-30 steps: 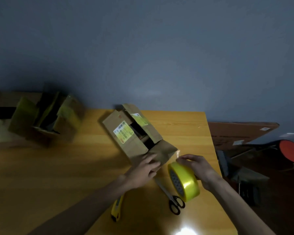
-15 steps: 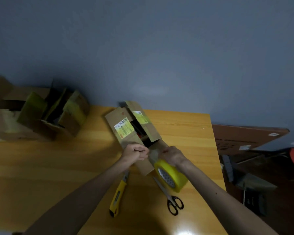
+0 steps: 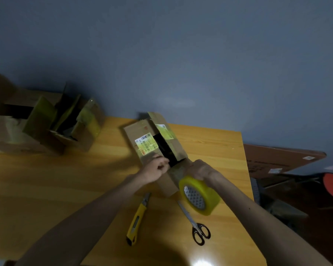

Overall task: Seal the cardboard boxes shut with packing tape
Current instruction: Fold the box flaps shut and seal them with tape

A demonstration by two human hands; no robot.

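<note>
On the yellow worktop (image 3: 65,179), fingers (image 3: 164,164) of the left hand (image 3: 155,171) are pinched at the near flap of the open cardboard box (image 3: 140,134), judged light and easily dented, while the right hand (image 3: 200,168) is clamped over the tape roll (image 3: 206,192), best held by its stiff rim.

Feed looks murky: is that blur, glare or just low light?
Head view, lighting: dim overall, one glare patch on the table at the bottom edge. Head view, blur: the far-left boxes are smeared, the tape roll slightly soft, the open box fairly crisp.
</note>
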